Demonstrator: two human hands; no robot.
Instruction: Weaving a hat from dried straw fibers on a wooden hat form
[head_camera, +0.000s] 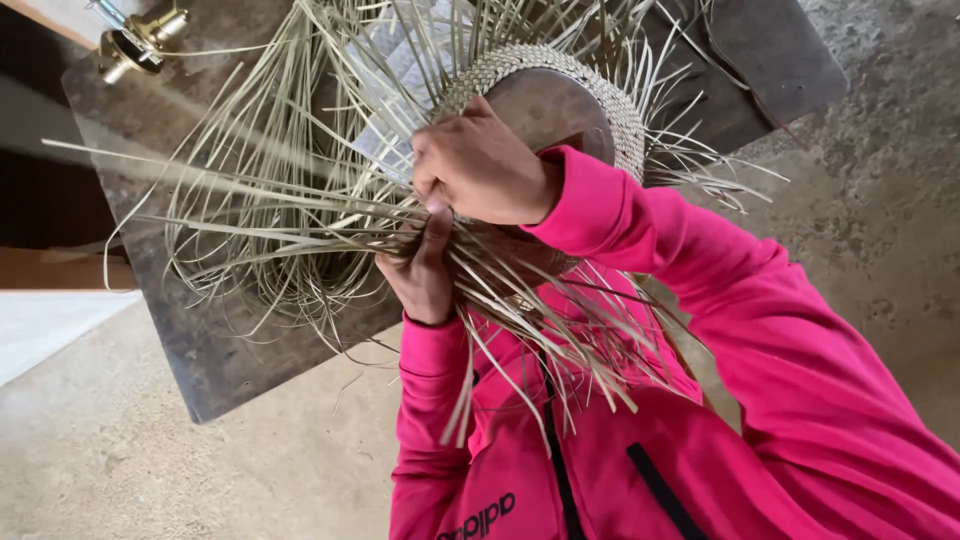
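Observation:
A half-woven pale straw piece (625, 115) is fitted over a rounded dark wooden form (550, 105). Long loose straw strands (260, 200) fan out from it to the left and down over my pink jacket. My right hand (485, 170) is closed at the near edge of the form, pinching strands where the weave ends. Directly beneath it, my left hand (420, 275) grips a bunch of strands, its thumb pointing up and touching the right hand. The exact strands each hand holds are hidden by the fingers.
The form rests on a dark, worn wooden board (210, 350) above a rough concrete floor (880, 200). A brass metal fitting (140, 40) sits at the board's far left corner. Something white and sheet-like (400, 65) lies under the strands.

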